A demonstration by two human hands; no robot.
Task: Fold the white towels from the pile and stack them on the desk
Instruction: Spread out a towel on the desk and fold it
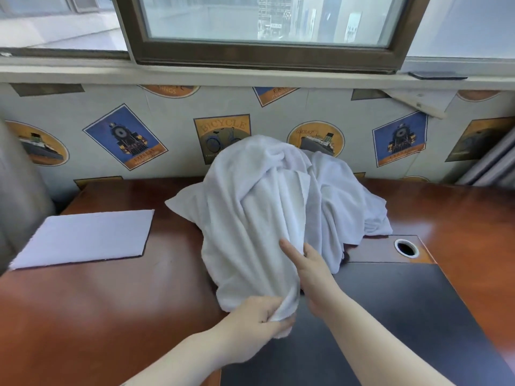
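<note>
A heap of white towels is piled at the middle of the bench, against its far edge and the wall behind. One towel from the heap is draped forward over the rest, and its lower end reaches toward the near edge. That lower corner is gripped by the left hand, whose fingers are curled round a bunch of cloth. The right hand is laid against the right side of the same hanging fold, the forefinger stretched out along the cloth and the thumb beside it; whether cloth is pinched between them cannot be told, as the other fingers are hidden behind the fold.

A folded towel lies flat near the left edge of the bench, well apart from the heap, with its long sides running roughly along the far edge. Only one layer edge can be made out, so the number of towels in it cannot be told.

A dark mat covers the near right part of the bench, under the right forearm. A round cable hole is set in a grey panel just beside the right foot of the heap. The wall behind is covered with paper printed with trains, ships and a bicycle, and a window is seen above it.
</note>
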